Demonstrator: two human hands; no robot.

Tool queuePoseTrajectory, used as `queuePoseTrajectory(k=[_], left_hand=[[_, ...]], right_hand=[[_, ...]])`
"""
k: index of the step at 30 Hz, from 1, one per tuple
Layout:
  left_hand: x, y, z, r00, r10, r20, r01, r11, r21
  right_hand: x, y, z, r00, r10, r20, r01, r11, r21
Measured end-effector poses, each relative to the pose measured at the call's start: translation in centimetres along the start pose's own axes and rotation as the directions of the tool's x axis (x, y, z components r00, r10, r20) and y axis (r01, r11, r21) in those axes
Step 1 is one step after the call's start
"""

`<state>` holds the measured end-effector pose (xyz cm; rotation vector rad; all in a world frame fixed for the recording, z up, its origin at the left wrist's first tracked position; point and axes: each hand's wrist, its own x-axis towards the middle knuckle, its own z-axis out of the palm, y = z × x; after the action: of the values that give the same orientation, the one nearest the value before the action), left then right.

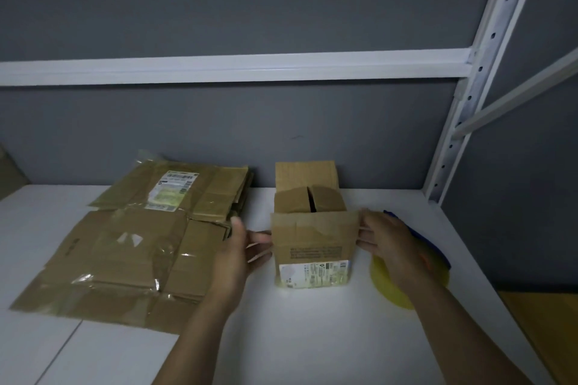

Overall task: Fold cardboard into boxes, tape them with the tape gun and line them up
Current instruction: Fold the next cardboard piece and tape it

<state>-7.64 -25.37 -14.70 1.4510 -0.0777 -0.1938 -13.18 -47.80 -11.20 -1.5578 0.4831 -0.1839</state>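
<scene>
Box (312,247) stands mid-table near the wall, its near flap upright. Left hand (244,247) rests straight fingers against its left edge. Right hand (391,244) meets the flap's right edge; whether it pinches is unclear. Flattened cardboard (125,253) lies just left, tape gun (386,291) just right. Bare table (281,337) spreads in front.

One upright cardboard box (312,247) on the bench (312,337), with four top flaps: two folded inward, two standing up. Two stacks of flattened cardboard to its left: a far stack (215,194) and a near stack (119,262). Two printed labels: a box label (312,273) and a stack label (173,191) on the far stack. One tape gun (387,291), blue and yellow, partly hidden. Two hands: left hand (240,247) and right hand (387,244). One more cardboard piece (9,175) at the far left edge.
</scene>
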Motion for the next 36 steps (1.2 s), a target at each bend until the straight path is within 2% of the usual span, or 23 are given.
queuePoseTrajectory(k=[3,6,9,11,13,14,16,18,20,23,25,27,30,32,35,36], left_hand=[[0.4,2.4,0.5,0.996,-0.029,0.088,0.008,0.974,0.224],[1.4,3.7,-0.3,0.971,-0.113,0.212,0.036,0.941,0.336],[2.3,4.1,-0.4,0.927,-0.122,0.355,-0.099,0.832,0.545],[2.4,4.0,0.6,0.924,-0.070,0.377,-0.231,0.682,0.693],[2.3,3.9,1.8,0.941,0.019,0.339,-0.302,0.507,0.808],[2.3,3.6,2.1,0.946,0.082,0.313,-0.315,0.448,0.837],[2.2,3.2,2.1,0.946,0.186,0.267,-0.321,0.395,0.861],[2.0,3.1,1.8,0.930,0.252,0.267,-0.351,0.398,0.848],[2.0,2.9,1.6,0.911,0.293,0.290,-0.393,0.409,0.824],[2.0,3.1,1.1,0.888,0.312,0.337,-0.449,0.441,0.777],[2.0,3.6,1.0,0.851,0.325,0.411,-0.522,0.448,0.726],[2.2,4.1,1.0,0.827,0.335,0.452,-0.561,0.442,0.699],[2.9,4.7,0.7,0.864,0.306,0.400,-0.503,0.483,0.716],[3.1,5.4,0.7,0.878,0.293,0.380,-0.479,0.508,0.715],[4.2,6.3,0.9,0.882,0.328,0.338,-0.468,0.534,0.704],[5.0,6.4,0.9,0.893,0.322,0.314,-0.449,0.603,0.660]], right_hand=[[0.5,-1.4,0.3,0.992,0.044,0.119,-0.034,0.995,-0.092],[0.1,-1.6,-0.6,0.948,0.082,0.307,-0.029,0.985,-0.173],[0.0,-1.3,-0.7,0.888,0.102,0.448,0.065,0.937,-0.343],[0.0,-1.4,0.4,0.915,0.056,0.400,0.170,0.845,-0.506],[0.5,-1.2,1.4,0.960,-0.043,0.276,0.226,0.697,-0.680],[0.6,-1.1,1.7,0.969,-0.096,0.226,0.235,0.630,-0.740],[0.6,-1.0,1.9,0.959,-0.191,0.207,0.279,0.547,-0.789],[0.5,-0.9,1.7,0.931,-0.257,0.259,0.360,0.532,-0.767],[0.5,-1.0,1.4,0.894,-0.352,0.279,0.441,0.575,-0.689],[0.3,-1.0,0.7,0.871,-0.413,0.266,0.480,0.602,-0.638],[0.0,-1.0,0.0,0.877,-0.385,0.289,0.477,0.620,-0.623],[-0.2,-1.2,-1.1,0.892,-0.324,0.315,0.449,0.707,-0.546],[-0.3,-1.6,-2.7,0.888,-0.192,0.417,0.381,0.815,-0.436],[-0.6,-1.9,-2.9,0.881,-0.133,0.455,0.379,0.774,-0.507],[-0.9,-2.3,-2.2,0.888,-0.215,0.406,0.432,0.692,-0.578],[-0.9,-2.3,-2.0,0.893,-0.253,0.372,0.435,0.693,-0.574]])
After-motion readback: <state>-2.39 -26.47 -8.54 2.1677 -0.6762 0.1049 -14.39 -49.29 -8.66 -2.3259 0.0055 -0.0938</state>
